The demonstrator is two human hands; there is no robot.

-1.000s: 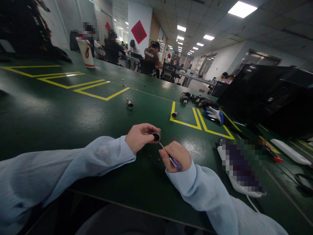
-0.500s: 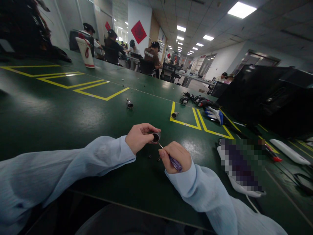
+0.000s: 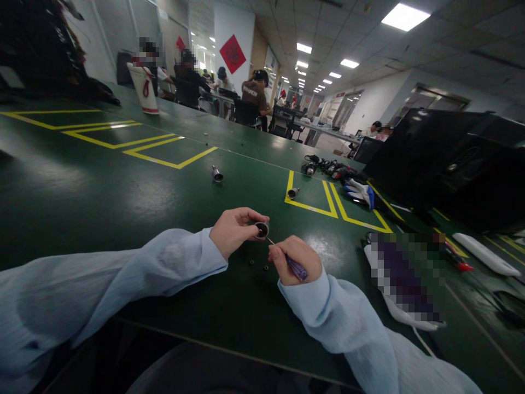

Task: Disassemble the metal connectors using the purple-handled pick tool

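Note:
Between the thumb and fingers of my left hand (image 3: 235, 230) is a cup-shaped metal part (image 3: 263, 228), its open end turned toward my right hand. My right hand (image 3: 297, 260) is closed round a screwdriver (image 3: 296, 268) with a purple, see-through handle. The thin shaft points up and left at the metal part's mouth; I cannot tell whether its tip touches inside. Just below on the green table lie two tiny dark pieces, one on the left (image 3: 251, 262) and one on the right (image 3: 266, 267). Similar metal parts stand farther off, one at centre (image 3: 217, 174) and another (image 3: 292, 193) by yellow tape.
A paper cup (image 3: 144, 90) stands at the far left. Tools with cables (image 3: 315, 164) and a white-blue glove (image 3: 359, 191) lie at the right back. A white-edged device (image 3: 389, 306) with a blurred-out surface is beside my right forearm. People sit at desks beyond.
My right hand and the screwdriver have shifted slightly, with the handle tilted a little differently. The metal part has turned slightly in my left hand, showing more of its opening.

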